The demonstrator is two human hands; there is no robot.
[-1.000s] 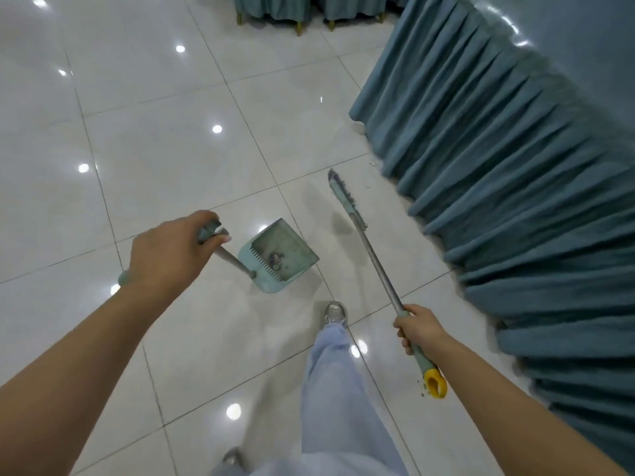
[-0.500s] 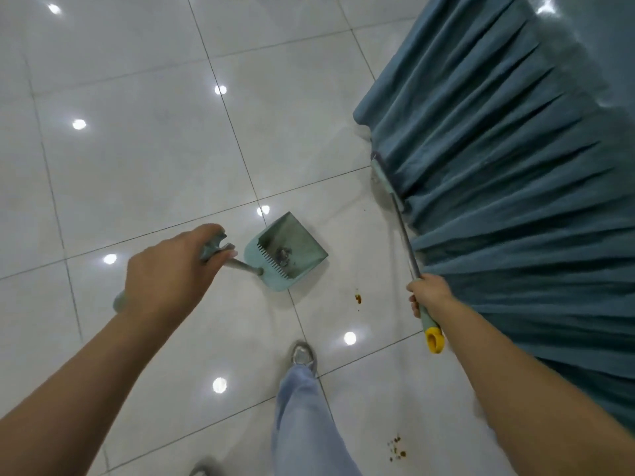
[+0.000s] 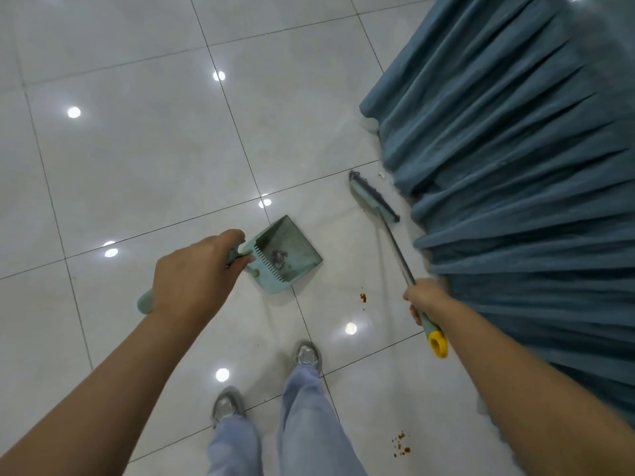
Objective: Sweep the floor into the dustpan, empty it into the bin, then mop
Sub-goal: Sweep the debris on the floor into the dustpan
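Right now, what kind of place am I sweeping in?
Probably a banquet or function hall: glossy tiled floor reflecting ceiling spotlights, and a pleated teal table skirt hanging to the floor beside the broom.

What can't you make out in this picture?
All in the head view:
- Floor under the table: the blue skirt hides it.
- Dustpan contents: a small grey clump, too small to identify.
- Dustpan handle: mostly covered by the left hand.
- Brown specks: too small to identify.
- Bin and mop: not in view.
- Broom grip: covered by the right hand.
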